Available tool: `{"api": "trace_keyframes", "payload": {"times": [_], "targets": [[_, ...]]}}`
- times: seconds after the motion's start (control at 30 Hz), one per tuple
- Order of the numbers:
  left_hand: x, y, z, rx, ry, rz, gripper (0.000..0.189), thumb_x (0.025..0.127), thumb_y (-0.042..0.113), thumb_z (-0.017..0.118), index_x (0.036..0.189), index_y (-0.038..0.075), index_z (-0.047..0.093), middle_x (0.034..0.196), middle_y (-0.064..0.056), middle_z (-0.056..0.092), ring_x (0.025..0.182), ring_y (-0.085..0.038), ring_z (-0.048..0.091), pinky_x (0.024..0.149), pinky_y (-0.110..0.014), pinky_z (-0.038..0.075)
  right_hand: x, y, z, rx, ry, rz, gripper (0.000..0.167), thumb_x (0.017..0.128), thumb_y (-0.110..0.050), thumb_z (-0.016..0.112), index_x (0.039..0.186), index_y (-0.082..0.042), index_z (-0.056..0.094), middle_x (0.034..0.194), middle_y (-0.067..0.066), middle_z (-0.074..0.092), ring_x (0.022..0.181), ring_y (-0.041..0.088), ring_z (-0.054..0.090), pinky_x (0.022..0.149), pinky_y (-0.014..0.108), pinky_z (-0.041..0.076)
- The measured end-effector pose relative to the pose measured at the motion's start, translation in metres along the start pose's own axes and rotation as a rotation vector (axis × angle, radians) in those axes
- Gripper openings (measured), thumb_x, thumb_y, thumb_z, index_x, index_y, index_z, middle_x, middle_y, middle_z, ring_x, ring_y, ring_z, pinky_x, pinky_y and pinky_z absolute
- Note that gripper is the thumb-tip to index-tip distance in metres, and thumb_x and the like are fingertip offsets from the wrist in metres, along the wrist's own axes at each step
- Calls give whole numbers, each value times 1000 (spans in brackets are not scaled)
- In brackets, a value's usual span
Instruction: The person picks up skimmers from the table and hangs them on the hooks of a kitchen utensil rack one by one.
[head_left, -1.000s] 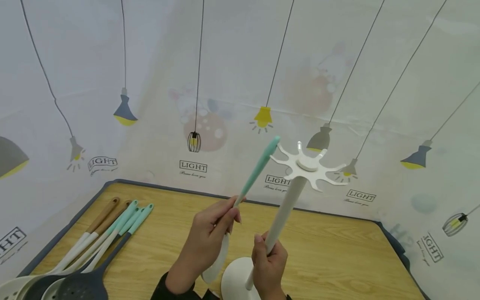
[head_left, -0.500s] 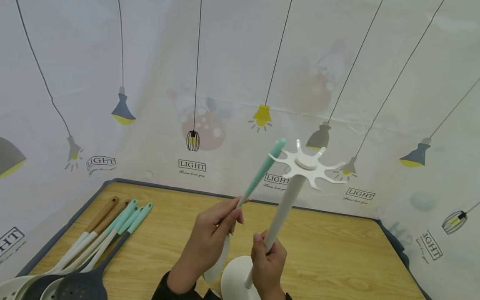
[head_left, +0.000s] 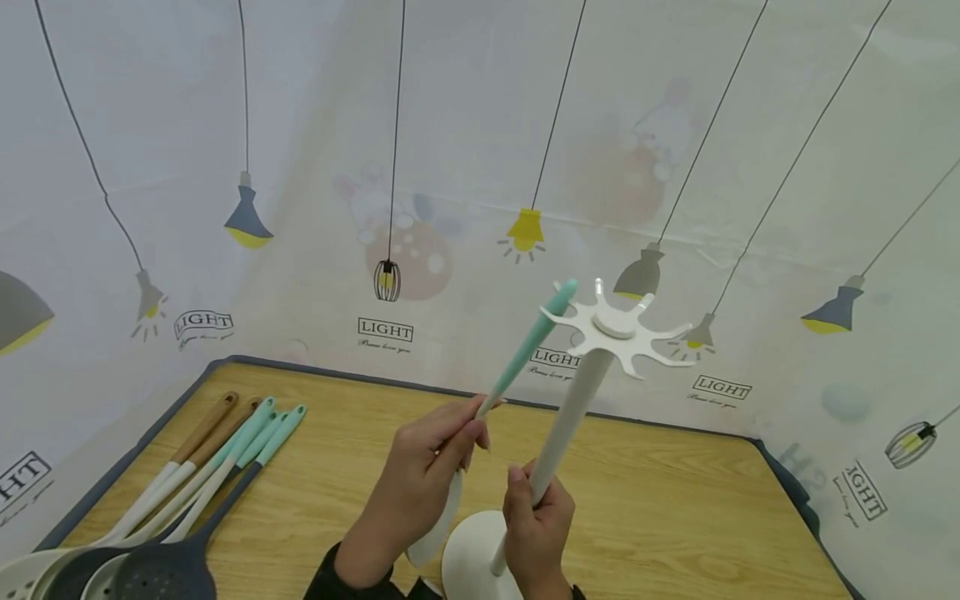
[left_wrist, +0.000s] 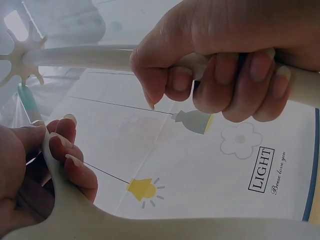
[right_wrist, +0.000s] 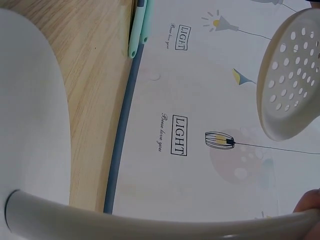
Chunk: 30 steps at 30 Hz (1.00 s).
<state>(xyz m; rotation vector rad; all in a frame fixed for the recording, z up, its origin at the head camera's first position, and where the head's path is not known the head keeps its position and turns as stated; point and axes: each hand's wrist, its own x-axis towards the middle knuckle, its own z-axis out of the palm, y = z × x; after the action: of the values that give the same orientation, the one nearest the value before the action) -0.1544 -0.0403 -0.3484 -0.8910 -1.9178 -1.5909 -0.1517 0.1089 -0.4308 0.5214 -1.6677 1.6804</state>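
My left hand (head_left: 416,475) pinches a white skimmer (head_left: 525,346) with a mint handle. Its perforated head (right_wrist: 290,75) shows at the right of the right wrist view. The handle's tip overlaps one arm of the star-shaped hook top (head_left: 615,325) on a white utensil stand. Lower down, my right hand (head_left: 536,525) wraps its fingers round the stand's pole (head_left: 573,408), which leans in the head view. Below it lies the round white base (head_left: 472,558), partly hidden by the right hand. Nothing hangs from the other hooks.
Several kitchen utensils (head_left: 202,475) with mint or wooden handles lie in a bundle at the left of the wooden table (head_left: 675,500). A dark edge (head_left: 360,379) borders the tabletop. Behind it rises a pale cloth backdrop (head_left: 315,125) printed with lamps.
My left hand has shifted slightly to the right, and the skimmer handle's tip now overlaps the hook arm more. The right hand keeps its grip on the pole.
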Motion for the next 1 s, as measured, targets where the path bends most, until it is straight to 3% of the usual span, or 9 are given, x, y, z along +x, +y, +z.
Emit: {"api": "trace_keyframes", "payload": {"times": [0.43,0.83,1.0], "targets": [[-2,2,1,-12,-26,-58,29,105,7,50,129,7,68,82,0,62,63,-4,48,55,-21,46,0,1,0,11,-4,-12,25,95,19,45,74,6,47,48,10,34,36,11,30,31,19,27],[-4,0,2,-52,-43,-40,31,105,5,49,130,8,67,81,-2,62,62,-6,48,55,-22,48,0,5,-2,21,-7,-28,25,94,21,45,74,6,46,47,10,34,35,11,31,31,19,27],[-6,-1,3,-74,-59,-68,31,106,7,49,131,9,67,81,-2,62,61,-10,51,56,-27,51,0,3,-1,2,-7,-12,25,95,19,46,74,5,47,47,10,34,36,11,31,31,19,28]]}}
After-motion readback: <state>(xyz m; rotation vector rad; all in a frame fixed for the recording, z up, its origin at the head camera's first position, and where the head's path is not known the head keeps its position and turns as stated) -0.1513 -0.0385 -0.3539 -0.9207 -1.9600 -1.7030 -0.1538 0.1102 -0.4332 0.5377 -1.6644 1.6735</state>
